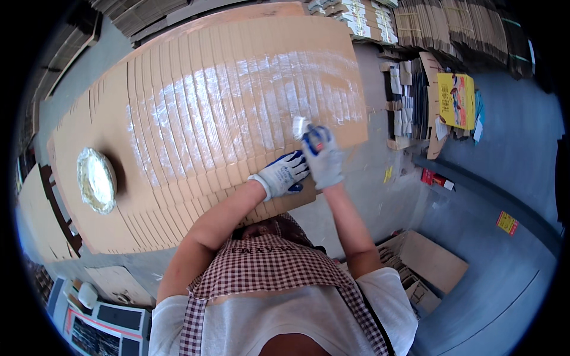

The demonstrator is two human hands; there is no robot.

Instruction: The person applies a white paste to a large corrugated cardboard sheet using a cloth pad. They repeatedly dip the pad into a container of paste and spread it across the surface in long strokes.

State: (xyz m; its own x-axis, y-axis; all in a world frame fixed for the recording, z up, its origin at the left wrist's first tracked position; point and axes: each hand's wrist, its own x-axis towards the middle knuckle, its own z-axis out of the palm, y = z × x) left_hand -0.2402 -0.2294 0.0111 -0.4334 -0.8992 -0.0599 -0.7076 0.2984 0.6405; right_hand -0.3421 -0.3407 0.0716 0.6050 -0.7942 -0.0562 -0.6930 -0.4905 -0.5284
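Head-height fisheye — close, downward

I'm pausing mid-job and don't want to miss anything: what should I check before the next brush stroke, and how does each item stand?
1. Brush in grip: ok; the right hand holds it, bristles pointing away from the person.
2. Left hand clear of the bristles: ok; it lies on the cardboard sheets, just left of the right hand.
3. Gloves on both hands: ok.
4. Bowl close to the brush: not ok; it stands at the far left.
5. Shiny whitish coating over all the cardboard: not ok; the left side looks bare.
6. Bowl full enough: cannot tell.
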